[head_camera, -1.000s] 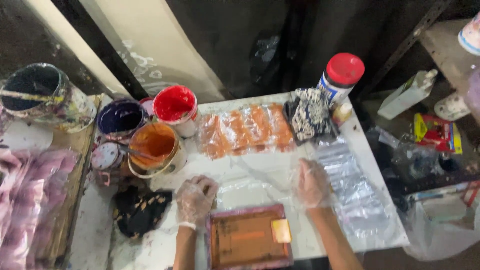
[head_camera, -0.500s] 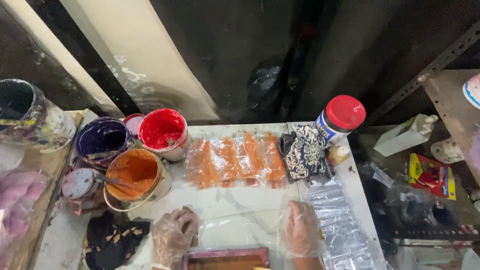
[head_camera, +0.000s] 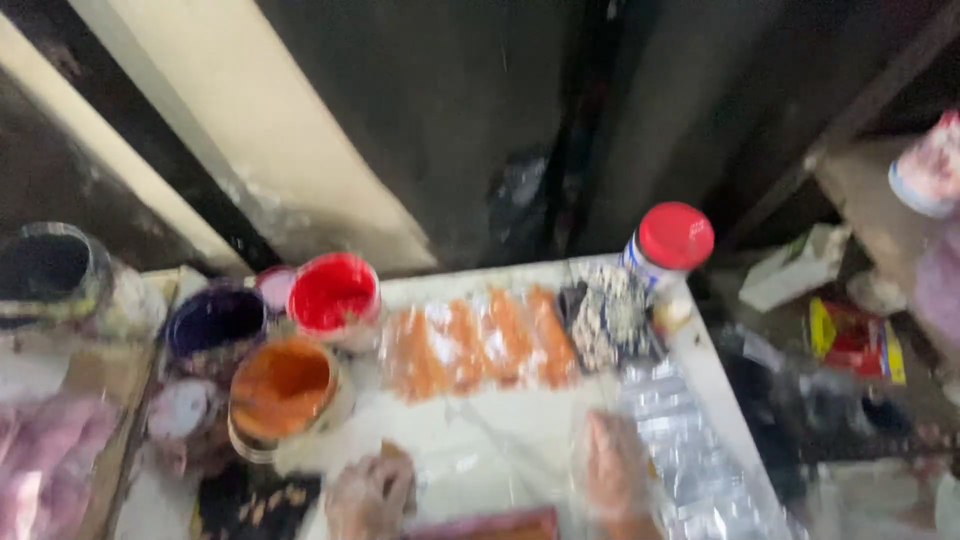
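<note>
Left hand: your clear-gloved left hand (head_camera: 372, 492) rests palm-down on the white tabletop (head_camera: 470, 420), fingers loosely curled; it seems to hold nothing, though blur keeps this unsure.
Right hand: your clear-gloved right hand (head_camera: 614, 470) lies flat, fingers spread, on the clear plastic sheet (head_camera: 690, 460); closed on nothing.
Item in work: the flat reddish-brown rectangular frame (head_camera: 490, 524) sits at the bottom edge, between both hands, just below the fingers, apparently untouched.
Handling: keep both palms level and press evenly, so the frame should not skew.
Nearby: the open tub of orange paint (head_camera: 282, 388) stands just beyond your left hand; the open tub of red paint (head_camera: 333, 293) further back.
Hazard: a stray left wrist could tip the orange tub.
</note>
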